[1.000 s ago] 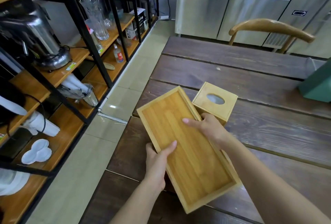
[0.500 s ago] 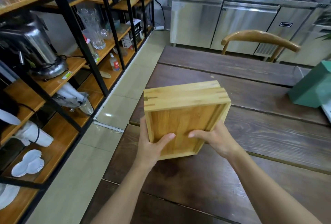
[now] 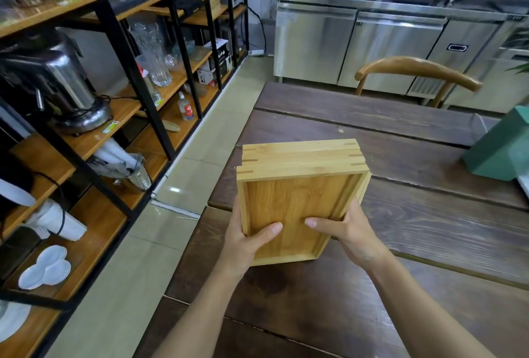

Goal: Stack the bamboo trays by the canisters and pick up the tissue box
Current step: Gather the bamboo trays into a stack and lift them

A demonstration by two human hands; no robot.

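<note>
Nested bamboo trays (image 3: 297, 203) are held up above the dark wooden table (image 3: 415, 226), tilted so the top tray's inside faces me. My left hand (image 3: 246, 240) grips the stack's lower left edge, thumb inside the tray. On the lower right edge sits my right hand (image 3: 346, 231), its thumb also pressed on the tray floor. Both hands are closed on the stack. The bamboo tissue box is hidden behind the raised trays. No canisters are in view.
A black-framed wooden shelf rack (image 3: 114, 106) with a steel machine (image 3: 57, 80), glassware and white dishes runs along the left. A curved wooden chair back (image 3: 418, 71) stands beyond the table. A green box (image 3: 501, 148) sits at the table's right edge. Steel cabinets (image 3: 357, 45) line the back.
The trays went from lying low and flat over the table to lifted and tilted upright in both hands. They now cover the tissue box. The view has risen toward the back counter.
</note>
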